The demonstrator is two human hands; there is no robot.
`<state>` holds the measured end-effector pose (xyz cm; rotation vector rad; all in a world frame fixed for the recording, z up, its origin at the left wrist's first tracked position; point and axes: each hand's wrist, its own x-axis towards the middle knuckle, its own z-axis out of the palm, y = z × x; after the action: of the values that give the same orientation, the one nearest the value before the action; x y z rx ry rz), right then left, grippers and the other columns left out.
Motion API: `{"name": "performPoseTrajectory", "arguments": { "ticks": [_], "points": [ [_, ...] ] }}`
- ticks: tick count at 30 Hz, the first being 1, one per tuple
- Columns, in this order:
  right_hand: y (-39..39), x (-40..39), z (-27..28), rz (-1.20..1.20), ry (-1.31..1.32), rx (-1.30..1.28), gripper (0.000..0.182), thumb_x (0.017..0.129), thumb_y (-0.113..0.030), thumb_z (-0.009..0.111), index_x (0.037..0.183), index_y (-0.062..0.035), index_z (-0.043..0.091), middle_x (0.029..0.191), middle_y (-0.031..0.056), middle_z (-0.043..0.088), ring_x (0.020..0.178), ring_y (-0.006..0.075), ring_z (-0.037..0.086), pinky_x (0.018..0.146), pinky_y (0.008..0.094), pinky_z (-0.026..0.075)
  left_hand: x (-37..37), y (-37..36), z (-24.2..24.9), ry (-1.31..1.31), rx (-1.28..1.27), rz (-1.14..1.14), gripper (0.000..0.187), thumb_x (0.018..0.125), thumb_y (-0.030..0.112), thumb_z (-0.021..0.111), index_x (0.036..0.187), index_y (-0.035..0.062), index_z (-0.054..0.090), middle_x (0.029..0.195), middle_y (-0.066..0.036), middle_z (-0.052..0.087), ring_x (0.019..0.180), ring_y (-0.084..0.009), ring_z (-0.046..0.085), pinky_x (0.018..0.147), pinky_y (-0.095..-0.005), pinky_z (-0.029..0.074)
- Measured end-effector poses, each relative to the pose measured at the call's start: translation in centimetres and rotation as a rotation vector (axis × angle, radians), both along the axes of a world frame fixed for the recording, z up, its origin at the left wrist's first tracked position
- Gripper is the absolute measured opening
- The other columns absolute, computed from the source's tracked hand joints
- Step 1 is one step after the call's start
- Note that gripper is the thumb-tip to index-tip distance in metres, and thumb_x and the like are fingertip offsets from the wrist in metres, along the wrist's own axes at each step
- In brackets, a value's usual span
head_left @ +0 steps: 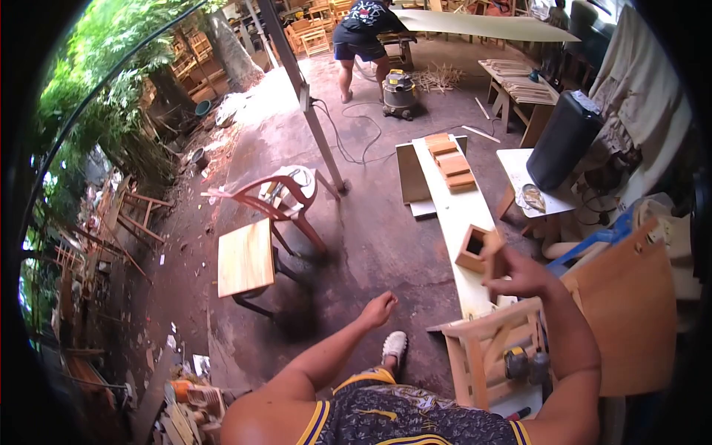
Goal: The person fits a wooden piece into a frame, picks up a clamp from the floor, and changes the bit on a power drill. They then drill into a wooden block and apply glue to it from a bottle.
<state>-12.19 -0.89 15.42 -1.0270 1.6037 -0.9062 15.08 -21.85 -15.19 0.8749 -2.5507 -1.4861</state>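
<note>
My left hand (380, 309) hangs over the concrete floor with its fingers curled; whether anything small is inside cannot be made out. On the right, my right hand (523, 274) grips a small wooden piece (492, 248), slightly blurred. That piece is close beside an open wooden box (470, 251) on a long white board (461, 222); whether they touch is unclear. Farther along the board lie several flat wooden pieces (450, 165). Below my right hand stands a wooden frame (475, 363) with a yellow and black power tool (515, 363) in it.
A red chair (308, 222) and a stool with a square wooden top (245, 257) stand left. A metal post (320, 137) rises ahead. Beyond are a vacuum (400, 93), cables and a bending person (361, 37). A black case (564, 141) leans on the right table.
</note>
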Motion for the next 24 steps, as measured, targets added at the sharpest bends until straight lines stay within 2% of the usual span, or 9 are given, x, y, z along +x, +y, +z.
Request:
{"name": "performPoseTrajectory", "arguments": {
  "ticks": [4,7,9,15,17,21,22,23,24],
  "points": [
    [15.4,4.8,-1.7,-0.089,-0.311,-0.112,0.075,0.077,-0.017,0.074,0.139,-0.0053,0.034,0.109,0.0097,0.052,0.096,0.0193,0.062,0.082,0.0337,0.051,-0.6,8.5,4.8,0.15,0.077,-0.007,0.027,0.096,0.028,0.054,0.096,0.0019,0.056,0.085,-0.009,0.06,0.08,-0.0211,0.059,0.072,-0.0347,0.048],
    [23.9,8.2,-8.4,-0.167,-0.268,-0.009,0.07,0.082,-0.016,0.071,0.139,-0.0012,0.033,0.107,0.0094,0.053,0.094,0.0184,0.062,0.08,0.0337,0.052,1.2,16.9,7.5,0.084,0.475,0.099,0.031,0.096,0.037,0.056,0.086,0.0082,0.053,0.071,0.001,0.049,0.063,-0.0103,0.049,0.056,-0.0283,0.044],
    [27.2,10.1,-12.1,-0.166,-0.155,-0.129,0.061,0.086,-0.015,0.069,0.135,0.0005,0.037,0.106,0.0091,0.056,0.09,0.016,0.061,0.079,0.0322,0.051,2.5,22.4,8.3,0.084,0.685,0.147,0.033,0.096,0.042,0.054,0.08,0.0131,0.049,0.068,0.003,0.046,0.058,-0.0086,0.045,0.054,-0.0265,0.042],
    [29.5,14.8,-15.4,-0.081,-0.174,0.126,0.056,0.088,-0.022,0.062,0.136,-0.0031,0.043,0.105,0.0123,0.063,0.095,0.0171,0.061,0.079,0.0329,0.053,4.4,32.8,9.9,0.062,0.881,0.123,0.039,0.096,0.051,0.049,0.082,0.0145,0.045,0.066,0.003,0.047,0.058,-0.0106,0.049,0.064,-0.0315,0.05],
    [28.8,15.9,-15.3,-0.023,-0.124,0.204,0.055,0.087,-0.023,0.058,0.136,-0.0039,0.043,0.107,0.0126,0.063,0.097,0.0174,0.061,0.082,0.0341,0.053,4.4,34.9,11.1,0.129,0.861,0.247,0.037,0.095,0.049,0.052,0.085,0.0144,0.044,0.069,0.003,0.048,0.061,-0.0112,0.051,0.067,-0.0324,0.051],
    [29.4,15.3,-16.8,-0.012,-0.185,0.329,0.046,0.086,-0.024,0.053,0.129,-0.0074,0.052,0.096,0.0023,0.061,0.081,0.0107,0.056,0.068,0.0269,0.048,4.8,36.2,10.5,0.201,0.938,0.159,0.033,0.087,0.031,0.071,0.086,0.0157,0.041,0.077,0.002,0.053,0.072,-0.013,0.06,0.068,-0.0307,0.052],
    [29.7,17.0,-14.0,-0.107,-0.228,0.227,0.021,0.087,-0.028,0.055,0.097,-0.01,0.058,0.076,-0.0011,0.055,0.065,0.0083,0.051,0.057,0.0243,0.041,4.6,36.9,10.4,0.19,0.909,0.229,0.036,0.084,0.026,0.075,0.085,0.016,0.04,0.076,0.002,0.056,0.069,-0.012,0.06,0.066,-0.0295,0.053],
    [29.3,17.4,-12.6,-0.078,-0.159,0.287,0.03,0.09,-0.039,0.057,0.099,-0.0108,0.059,0.074,-0.002,0.053,0.064,0.0084,0.05,0.055,0.0251,0.04,4.7,38.1,11.7,0.215,0.918,0.266,0.037,0.084,0.026,0.075,0.085,0.0159,0.039,0.076,0.001,0.057,0.063,-0.0103,0.057,0.061,-0.0288,0.052],
    [29.4,15.5,-16.1,0.045,-0.119,0.349,0.039,0.091,-0.049,0.057,0.098,-0.0101,0.057,0.071,-0.0016,0.053,0.063,0.0089,0.049,0.054,0.0255,0.04,4.8,38.8,13.0,0.19,0.91,0.243,0.039,0.082,0.026,0.077,0.084,0.0154,0.04,0.077,0.0,0.059,0.063,-0.01,0.057,0.06,-0.0282,0.052]
  ]
}}
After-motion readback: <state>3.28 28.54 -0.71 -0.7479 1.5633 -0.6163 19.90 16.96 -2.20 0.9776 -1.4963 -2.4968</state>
